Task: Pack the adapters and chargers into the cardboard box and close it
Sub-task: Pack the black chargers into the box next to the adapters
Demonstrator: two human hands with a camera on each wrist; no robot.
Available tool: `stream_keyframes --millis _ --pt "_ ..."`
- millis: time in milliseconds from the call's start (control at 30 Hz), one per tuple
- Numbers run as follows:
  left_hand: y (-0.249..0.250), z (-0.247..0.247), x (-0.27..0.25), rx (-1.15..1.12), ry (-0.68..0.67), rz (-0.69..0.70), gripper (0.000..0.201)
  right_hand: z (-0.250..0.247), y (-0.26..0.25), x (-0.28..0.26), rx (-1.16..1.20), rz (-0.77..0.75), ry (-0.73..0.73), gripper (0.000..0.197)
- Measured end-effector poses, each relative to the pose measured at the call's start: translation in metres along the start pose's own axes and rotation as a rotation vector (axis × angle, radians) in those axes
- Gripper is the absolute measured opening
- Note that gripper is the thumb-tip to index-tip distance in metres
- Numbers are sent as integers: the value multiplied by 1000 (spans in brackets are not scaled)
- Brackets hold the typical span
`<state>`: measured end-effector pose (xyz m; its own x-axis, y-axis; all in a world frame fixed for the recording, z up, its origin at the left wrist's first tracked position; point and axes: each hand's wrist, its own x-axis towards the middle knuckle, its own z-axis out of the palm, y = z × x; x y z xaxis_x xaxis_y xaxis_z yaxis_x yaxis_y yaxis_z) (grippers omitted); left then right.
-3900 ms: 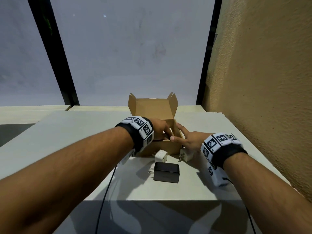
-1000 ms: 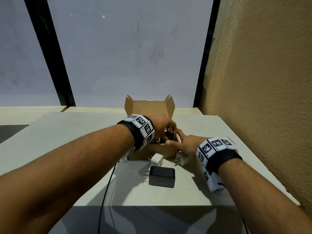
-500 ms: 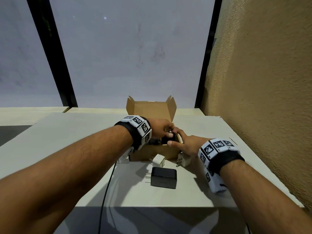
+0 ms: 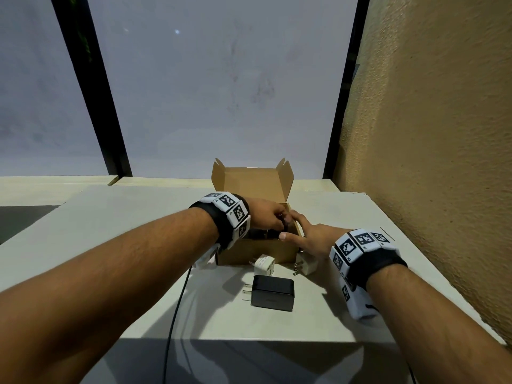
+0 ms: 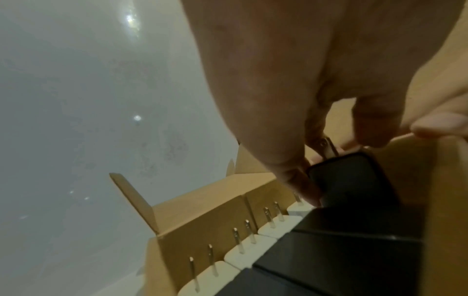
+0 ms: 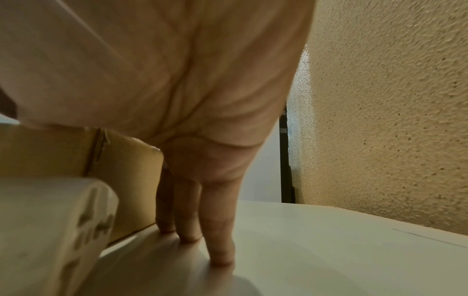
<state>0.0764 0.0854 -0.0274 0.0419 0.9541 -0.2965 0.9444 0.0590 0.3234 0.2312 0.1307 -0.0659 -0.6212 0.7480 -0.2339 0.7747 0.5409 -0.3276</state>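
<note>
The desk (image 4: 116,245) carries all items and stands against a textured wall (image 4: 443,134) on the right, with a frosted window (image 4: 221,92) behind it.

The cardboard box (image 4: 257,252) sits near the middle of the desk, lid flap upright at the far side. In the left wrist view, a row of white adapters (image 5: 248,254) stands along one inner wall with prongs up, and black chargers (image 5: 354,250) fill the space beside them.

The left hand (image 4: 267,217) is over the box opening. Its fingers (image 5: 291,174) are curled around a black charger (image 5: 354,176), pinching it at the prong end inside the box; the exact contact at the prongs is partly hidden.

The right hand (image 4: 310,241) rests at the right side of the box. Its fingers (image 6: 217,230) are straight, tips on the desk beside the box wall, and the thumb lies at the box rim; it holds nothing.

On the desk in front of the box: a large black charger (image 4: 273,292) lying flat, prongs to the left; a white adapter (image 4: 264,266) just beside the front wall; and a second white adapter (image 4: 304,266) below the right hand.
</note>
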Motion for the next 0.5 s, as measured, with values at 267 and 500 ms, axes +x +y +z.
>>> stream_keyframes --millis 267,500 --pt "0 -5 1 72 98 -6 29 1 0 1 11 7 1 82" --pt "5 -1 0 240 50 -32 26 0 2 0 -9 10 -4 81"
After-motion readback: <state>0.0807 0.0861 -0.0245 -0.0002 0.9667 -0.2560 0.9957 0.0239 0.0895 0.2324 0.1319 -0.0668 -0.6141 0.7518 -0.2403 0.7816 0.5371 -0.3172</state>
